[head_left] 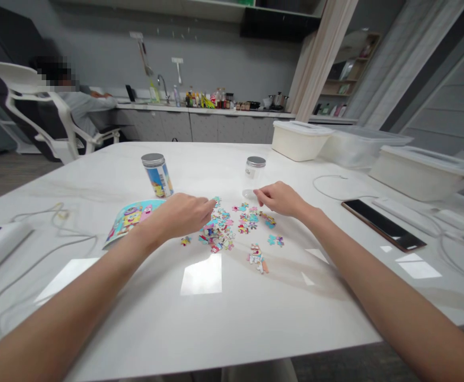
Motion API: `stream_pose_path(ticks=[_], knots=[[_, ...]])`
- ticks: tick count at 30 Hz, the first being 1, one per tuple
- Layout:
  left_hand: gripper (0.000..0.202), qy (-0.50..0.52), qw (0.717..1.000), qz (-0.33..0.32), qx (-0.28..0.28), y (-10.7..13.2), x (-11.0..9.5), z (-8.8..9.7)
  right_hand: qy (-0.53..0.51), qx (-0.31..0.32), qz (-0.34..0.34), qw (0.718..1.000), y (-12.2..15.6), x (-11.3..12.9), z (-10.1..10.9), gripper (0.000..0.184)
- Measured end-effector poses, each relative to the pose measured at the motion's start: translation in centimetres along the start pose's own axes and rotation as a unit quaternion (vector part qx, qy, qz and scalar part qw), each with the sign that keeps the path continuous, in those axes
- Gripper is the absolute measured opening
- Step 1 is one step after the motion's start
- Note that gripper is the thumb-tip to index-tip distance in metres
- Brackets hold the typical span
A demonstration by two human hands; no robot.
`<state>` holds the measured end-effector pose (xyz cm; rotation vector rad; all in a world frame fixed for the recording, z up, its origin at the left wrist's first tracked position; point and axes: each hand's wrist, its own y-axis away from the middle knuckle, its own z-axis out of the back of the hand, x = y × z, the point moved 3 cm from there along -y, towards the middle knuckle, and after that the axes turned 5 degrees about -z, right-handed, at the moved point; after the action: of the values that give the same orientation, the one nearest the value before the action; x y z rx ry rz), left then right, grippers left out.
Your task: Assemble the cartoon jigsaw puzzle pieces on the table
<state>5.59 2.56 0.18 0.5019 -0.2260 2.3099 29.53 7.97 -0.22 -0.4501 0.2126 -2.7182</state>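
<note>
A loose pile of small colourful jigsaw pieces (218, 231) lies mid-table. My left hand (186, 213) reaches over the pile's left side, fingers curled together and pointing right; anything in them is hidden. Further right, my right hand (277, 198) is bent down with its fingers closed, just above some joined pieces (250, 218); whether it pinches something does not show. Two small joined clusters lie nearer me: a blue and purple one (275, 241) and a larger one (258, 259). Partly under my left forearm is a cartoon picture sheet (130, 218).
A cartoon-printed jar (157, 175) and a clear jar with a metal lid (255, 171) stand behind the pieces. To the right are a phone (383, 224), cables and lidded bins (301, 140). A white device (1, 244) is on the left. A person (84, 109) sits beyond.
</note>
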Motion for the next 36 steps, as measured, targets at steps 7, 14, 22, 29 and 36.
stream_pose_path(ticks=[7,14,22,29,36], knots=[[0.032,0.022,0.994,0.079,0.079,1.4,0.5,-1.7,0.018,0.038,-0.043,0.998,-0.1,-0.8,0.1,0.044],[0.032,0.064,0.99,0.082,0.098,1.2,-0.1,-1.7,0.06,0.074,-0.001,0.995,-0.1,-0.5,-1.5,0.038],[0.036,0.068,0.988,0.09,0.102,1.5,0.5,-1.7,0.052,0.057,0.023,0.997,0.0,-0.1,-2.4,0.029],[0.036,0.096,0.985,0.079,0.123,1.6,0.5,-1.5,0.008,0.045,0.15,0.988,0.7,2.3,-3.3,0.026],[0.034,0.11,0.986,0.086,0.093,1.7,1.1,-2.0,-0.054,0.104,0.243,0.963,1.7,4.1,-3.5,0.026]])
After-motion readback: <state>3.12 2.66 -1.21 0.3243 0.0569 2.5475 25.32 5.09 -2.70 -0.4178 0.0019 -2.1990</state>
